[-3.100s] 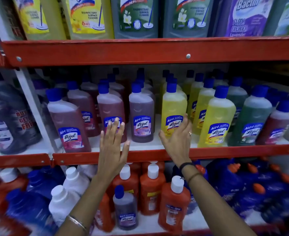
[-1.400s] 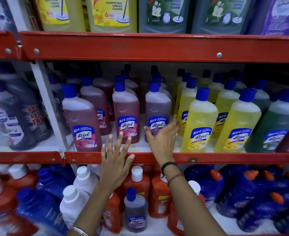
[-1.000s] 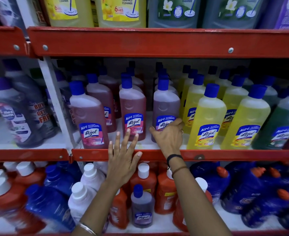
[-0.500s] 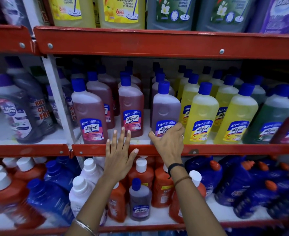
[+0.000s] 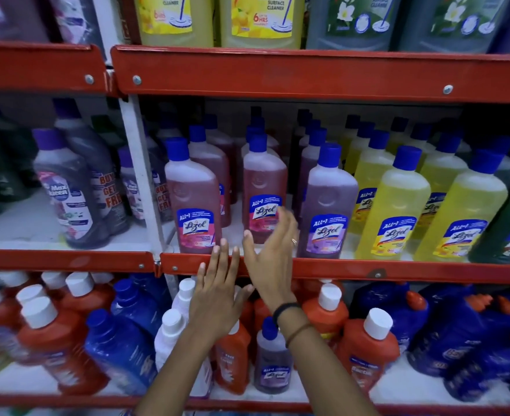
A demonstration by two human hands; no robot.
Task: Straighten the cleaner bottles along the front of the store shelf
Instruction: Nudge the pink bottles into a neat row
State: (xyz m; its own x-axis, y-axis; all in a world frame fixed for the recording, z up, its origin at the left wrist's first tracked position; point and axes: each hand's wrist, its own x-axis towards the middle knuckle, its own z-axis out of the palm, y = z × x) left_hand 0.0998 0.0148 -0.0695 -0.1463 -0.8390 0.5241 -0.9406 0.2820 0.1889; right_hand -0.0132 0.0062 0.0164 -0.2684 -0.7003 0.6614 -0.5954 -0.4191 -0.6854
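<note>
Blue-capped cleaner bottles stand in rows on the middle shelf, behind its red front rail (image 5: 338, 270). At the front stand a pink bottle (image 5: 194, 196), a purple bottle (image 5: 329, 205) and two yellow bottles (image 5: 398, 211). A second pink bottle (image 5: 264, 187) sits farther back between them. My right hand (image 5: 273, 253) is open, fingers spread, raised just in front of that set-back pink bottle, holding nothing. Over the rail below the front pink bottle, my left hand (image 5: 217, 295) lies open with fingers apart.
A white upright post (image 5: 139, 175) divides the shelf; dark purple bottles (image 5: 67, 190) stand to its left. The shelf above holds large yellow and green jugs (image 5: 259, 19). The lower shelf holds orange, blue and white bottles (image 5: 121, 340).
My right hand has let go of the purple bottle, which now stands at the front, and moved left toward the set-back pink bottle. My left hand stays open at the rail.
</note>
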